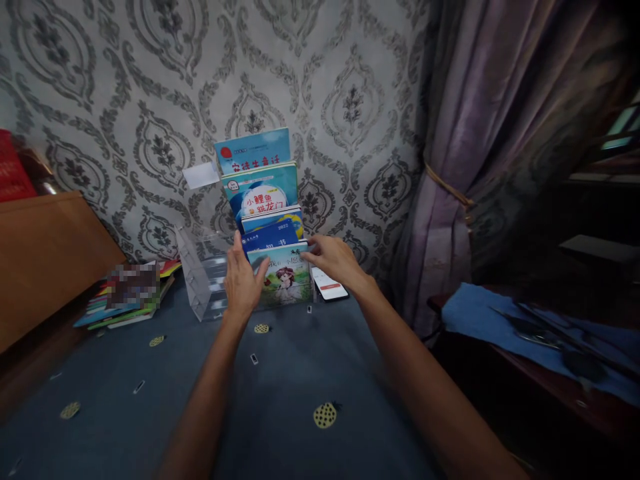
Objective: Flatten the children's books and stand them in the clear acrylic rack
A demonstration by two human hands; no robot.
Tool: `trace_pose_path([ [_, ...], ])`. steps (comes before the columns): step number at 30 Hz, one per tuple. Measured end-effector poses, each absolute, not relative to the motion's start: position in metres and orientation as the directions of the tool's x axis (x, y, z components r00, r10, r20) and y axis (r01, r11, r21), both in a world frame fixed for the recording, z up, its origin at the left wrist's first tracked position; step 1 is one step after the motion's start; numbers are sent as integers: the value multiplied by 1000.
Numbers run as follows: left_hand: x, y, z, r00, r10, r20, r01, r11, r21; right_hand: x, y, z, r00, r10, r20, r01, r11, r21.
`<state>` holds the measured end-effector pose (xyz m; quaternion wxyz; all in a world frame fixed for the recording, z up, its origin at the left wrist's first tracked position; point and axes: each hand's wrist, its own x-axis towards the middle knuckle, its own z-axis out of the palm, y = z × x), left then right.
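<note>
A picture book [286,283] with a cartoon girl on its green cover stands at the front of a row of upright books. My left hand [243,280] holds its left side, the thumb against the cover and the fingers along the edge. My right hand [334,259] grips its upper right corner. Behind it rise a dark blue book [270,237] marked 2022, a teal book [263,193] and a light blue book [255,148]. A clear plastic rack [195,280] surrounds the row's left side; its part behind the books is hidden.
A phone [333,288] with a lit screen lies beside the rack, partly behind my right wrist. Several books [127,293] are stacked flat at the left, near a brown wooden panel [55,247]. The dark blue tablecloth [280,413] has pineapple prints. A tied curtain [450,167] hangs at right.
</note>
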<state>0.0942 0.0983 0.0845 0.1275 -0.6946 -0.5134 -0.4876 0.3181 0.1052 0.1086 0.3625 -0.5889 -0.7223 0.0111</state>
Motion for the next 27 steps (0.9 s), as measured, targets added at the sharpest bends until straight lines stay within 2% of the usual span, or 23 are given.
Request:
trace_pose_path([
  [8, 87, 103, 92, 41, 604, 796, 801, -496, 335, 320, 102, 113, -48, 836, 546, 778, 374, -504],
  [13, 81, 102, 97, 83, 549, 831, 740, -593, 318, 319, 102, 113, -104, 833, 543, 727, 436, -531],
  [17, 76, 106, 109, 116, 524, 843, 706, -641, 301, 317, 103, 111, -93, 833, 545, 735, 427, -527],
  [24, 55, 130, 137, 62, 625, 778, 538, -678, 501, 315, 107, 108, -84, 849, 521, 690, 427, -585],
  [27, 53, 134, 138, 101, 651, 752, 512, -682, 522, 313, 108, 108, -91, 853, 513, 705, 419, -572],
])
